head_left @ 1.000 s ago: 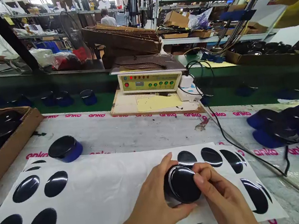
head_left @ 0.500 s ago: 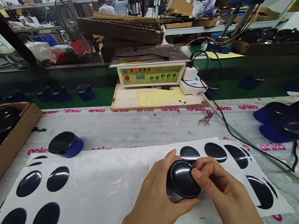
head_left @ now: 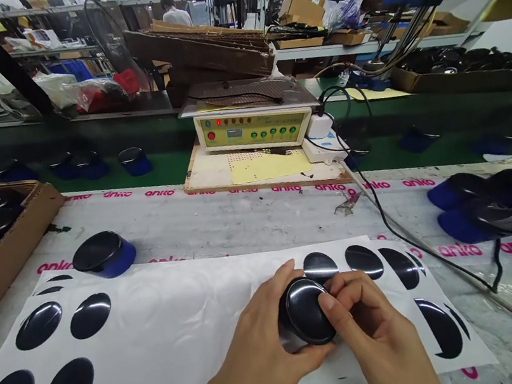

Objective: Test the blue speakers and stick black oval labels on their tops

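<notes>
Cupping the black round piece (head_left: 307, 314) from its left side, our left hand (head_left: 262, 342) curls closed around the body. We hold our right thumb on the rim's right edge, our right hand (head_left: 379, 334) closed in a pinch. Over the white sheet's (head_left: 164, 347) right half, the piece tilts its glossy face up towards us, both hands touching it.

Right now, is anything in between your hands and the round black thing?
Nothing that I can see. The left hand curls around the side of the round black thing, and the right hand's thumb touches its shiny top near the edge.
</notes>
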`<act>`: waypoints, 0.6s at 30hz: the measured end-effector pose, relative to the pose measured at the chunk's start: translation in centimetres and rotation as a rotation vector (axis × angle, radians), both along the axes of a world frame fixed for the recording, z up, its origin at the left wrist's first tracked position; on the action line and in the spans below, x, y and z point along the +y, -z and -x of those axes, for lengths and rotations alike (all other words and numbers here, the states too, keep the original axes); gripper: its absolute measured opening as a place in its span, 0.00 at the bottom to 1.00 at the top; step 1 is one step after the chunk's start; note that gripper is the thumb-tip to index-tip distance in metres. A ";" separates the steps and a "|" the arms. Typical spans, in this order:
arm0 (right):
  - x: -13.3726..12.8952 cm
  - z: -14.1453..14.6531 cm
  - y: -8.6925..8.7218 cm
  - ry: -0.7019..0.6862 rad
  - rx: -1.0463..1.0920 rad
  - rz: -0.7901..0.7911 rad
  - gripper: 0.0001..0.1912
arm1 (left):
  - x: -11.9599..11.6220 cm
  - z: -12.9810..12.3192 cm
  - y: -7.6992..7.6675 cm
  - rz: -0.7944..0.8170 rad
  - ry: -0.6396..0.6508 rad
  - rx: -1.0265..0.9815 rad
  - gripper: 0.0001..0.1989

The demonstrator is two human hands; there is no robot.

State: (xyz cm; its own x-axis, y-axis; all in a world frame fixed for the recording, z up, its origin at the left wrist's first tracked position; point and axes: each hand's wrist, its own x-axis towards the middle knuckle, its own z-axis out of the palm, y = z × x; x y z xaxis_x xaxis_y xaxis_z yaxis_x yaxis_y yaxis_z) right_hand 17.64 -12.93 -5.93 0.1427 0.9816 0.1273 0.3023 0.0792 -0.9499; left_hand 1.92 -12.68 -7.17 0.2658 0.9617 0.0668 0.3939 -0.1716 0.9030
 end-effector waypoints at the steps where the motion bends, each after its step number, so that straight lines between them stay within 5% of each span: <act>1: 0.0 0.0 0.0 -0.004 -0.001 -0.006 0.14 | 0.0 0.0 0.0 0.002 0.002 0.000 0.52; 8: -0.4 0.3 0.2 -0.033 -0.083 0.000 0.14 | 0.3 0.2 0.1 -0.137 0.018 0.100 0.52; 14: 1.3 -3.8 -1.0 -0.094 -0.691 -0.015 0.21 | -0.8 0.5 -0.1 -0.424 0.173 0.427 0.35; 16: 2.9 -5.7 -1.6 -0.217 -0.776 -0.069 0.16 | -0.8 1.0 -0.8 -0.467 0.228 0.463 0.29; 18: 4.6 -6.7 -2.1 -0.493 -0.757 -0.073 0.09 | 0.8 2.0 -2.1 -0.503 0.285 0.469 0.26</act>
